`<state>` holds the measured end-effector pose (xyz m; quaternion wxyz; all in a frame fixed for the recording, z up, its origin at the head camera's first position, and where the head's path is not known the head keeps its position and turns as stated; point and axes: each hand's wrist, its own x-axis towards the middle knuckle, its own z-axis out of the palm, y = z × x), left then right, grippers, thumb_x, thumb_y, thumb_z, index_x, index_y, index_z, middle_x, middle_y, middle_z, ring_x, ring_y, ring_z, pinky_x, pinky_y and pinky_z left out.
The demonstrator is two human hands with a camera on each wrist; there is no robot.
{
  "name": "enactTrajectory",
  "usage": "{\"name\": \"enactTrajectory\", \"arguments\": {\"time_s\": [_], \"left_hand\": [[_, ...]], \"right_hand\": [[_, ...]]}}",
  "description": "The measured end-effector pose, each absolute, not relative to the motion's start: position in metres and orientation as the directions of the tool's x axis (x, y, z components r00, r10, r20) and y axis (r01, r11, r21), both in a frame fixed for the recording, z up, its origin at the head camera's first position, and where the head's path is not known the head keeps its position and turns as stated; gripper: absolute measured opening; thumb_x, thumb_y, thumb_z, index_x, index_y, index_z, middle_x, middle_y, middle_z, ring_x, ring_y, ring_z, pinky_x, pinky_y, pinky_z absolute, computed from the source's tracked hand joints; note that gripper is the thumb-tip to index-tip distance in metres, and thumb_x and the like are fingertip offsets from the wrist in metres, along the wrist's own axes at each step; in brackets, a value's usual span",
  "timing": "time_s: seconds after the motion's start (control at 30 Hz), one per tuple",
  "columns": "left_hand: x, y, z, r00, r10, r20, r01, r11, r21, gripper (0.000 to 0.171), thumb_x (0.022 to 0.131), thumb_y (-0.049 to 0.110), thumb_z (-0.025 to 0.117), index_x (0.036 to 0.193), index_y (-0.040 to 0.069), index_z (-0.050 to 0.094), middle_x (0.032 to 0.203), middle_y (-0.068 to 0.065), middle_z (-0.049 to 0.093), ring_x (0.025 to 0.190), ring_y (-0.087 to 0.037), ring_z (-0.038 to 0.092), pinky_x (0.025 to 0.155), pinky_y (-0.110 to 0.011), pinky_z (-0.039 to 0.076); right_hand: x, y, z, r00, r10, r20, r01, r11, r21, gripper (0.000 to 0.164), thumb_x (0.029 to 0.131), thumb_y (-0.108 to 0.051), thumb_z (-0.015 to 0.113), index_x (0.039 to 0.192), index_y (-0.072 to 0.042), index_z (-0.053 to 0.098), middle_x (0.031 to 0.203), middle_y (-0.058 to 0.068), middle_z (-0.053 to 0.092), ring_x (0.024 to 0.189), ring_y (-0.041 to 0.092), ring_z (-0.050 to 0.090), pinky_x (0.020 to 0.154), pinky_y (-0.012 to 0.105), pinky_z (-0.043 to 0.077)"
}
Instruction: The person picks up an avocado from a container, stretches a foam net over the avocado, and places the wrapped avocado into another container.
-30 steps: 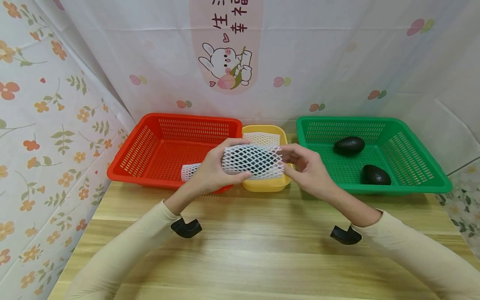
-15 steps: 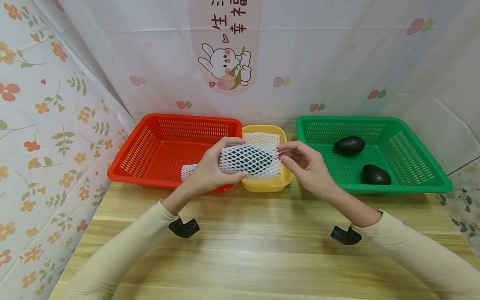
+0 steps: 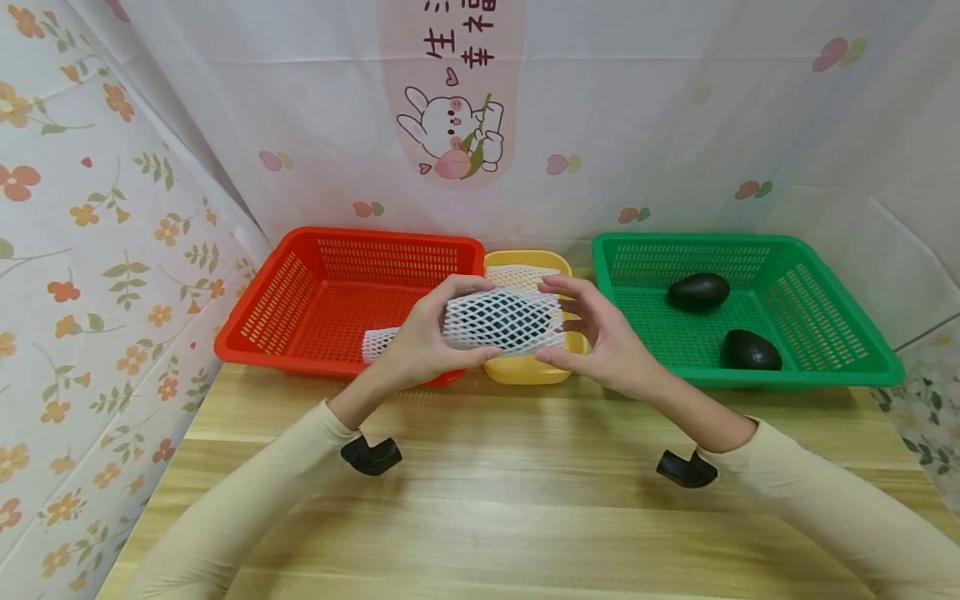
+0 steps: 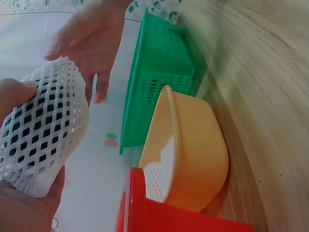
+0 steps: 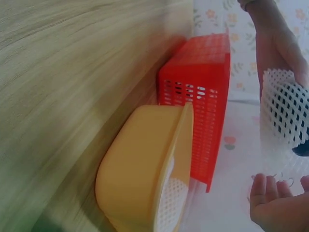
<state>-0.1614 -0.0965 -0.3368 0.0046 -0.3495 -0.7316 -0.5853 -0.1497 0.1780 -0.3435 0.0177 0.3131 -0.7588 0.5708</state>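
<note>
Avocado (image 5: 301, 149) seems nearly sleeved — left hand (image 3: 427, 337) grips the net (image 3: 504, 321), right hand (image 3: 611, 342) curves loosely beside. Next probably calls for gentle placing.

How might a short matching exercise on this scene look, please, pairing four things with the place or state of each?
Column one:
1. left hand
2. two bare avocados
3. red basket
4. yellow tub

Column two:
A. standing between the two large baskets
B. lying inside the green basket
C. at the left end of the row of containers
D. gripping a white foam net with something dark inside

Right pairs: 1-D, 2-B, 3-C, 4-A.
</note>
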Motion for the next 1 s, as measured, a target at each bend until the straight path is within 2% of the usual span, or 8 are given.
{"name": "enactTrajectory", "arguments": {"time_s": [0.17,0.4,0.67,0.8,1.0], "left_hand": [[-0.165,-0.102,-0.337,-0.754,0.5,0.426,0.53,0.08,0.844,0.07,0.077,0.004,0.087,0.137,0.009,0.052,0.133,-0.002,0.057,0.112,-0.022,0.056,0.091,-0.041,0.053],[-0.174,-0.123,-0.338,-0.762,0.489,0.426,0.553,0.148,0.82,0.07,0.077,0.006,0.087,0.137,0.012,0.051,0.133,-0.002,0.057,0.112,-0.022,0.056,0.089,-0.042,0.054],[-0.179,-0.16,-0.331,-0.809,0.472,0.352,0.529,0.322,0.785,0.07,0.079,0.011,0.086,0.14,0.015,0.05,0.133,-0.003,0.056,0.11,-0.025,0.056,0.085,-0.044,0.056],[-0.182,-0.18,-0.324,-0.831,0.454,0.322,0.512,0.398,0.761,0.071,0.08,0.011,0.086,0.141,0.015,0.052,0.133,-0.005,0.057,0.108,-0.027,0.057,0.084,-0.046,0.056],[-0.196,-0.204,-0.315,-0.875,0.425,0.231,0.436,0.485,0.758,0.065,0.081,0.013,0.085,0.139,0.013,0.055,0.125,-0.009,0.059,0.104,-0.029,0.058,0.081,-0.045,0.057]], "right_hand": [[-0.15,0.178,-0.344,-0.806,-0.449,0.387,-0.499,0.162,-0.851,0.078,0.082,0.004,0.082,0.148,-0.006,0.043,0.146,0.009,0.046,0.129,0.029,0.049,0.097,0.042,0.049],[-0.15,0.179,-0.346,-0.808,-0.46,0.368,-0.49,0.176,-0.854,0.072,0.083,0.003,0.081,0.145,-0.003,0.045,0.14,0.012,0.053,0.125,0.032,0.053,0.094,0.038,0.05],[-0.149,0.18,-0.348,-0.807,-0.478,0.345,-0.483,0.201,-0.852,0.065,0.085,0.002,0.081,0.142,-0.008,0.05,0.136,0.006,0.058,0.121,0.023,0.056,0.093,0.04,0.05],[-0.147,0.18,-0.348,-0.801,-0.495,0.338,-0.482,0.198,-0.854,0.064,0.085,0.002,0.08,0.141,-0.007,0.05,0.136,0.006,0.058,0.121,0.023,0.057,0.094,0.043,0.05],[-0.146,0.182,-0.348,-0.791,-0.505,0.345,-0.494,0.195,-0.847,0.063,0.086,0.003,0.079,0.141,-0.007,0.05,0.135,0.006,0.059,0.12,0.025,0.057,0.093,0.038,0.05]]}}
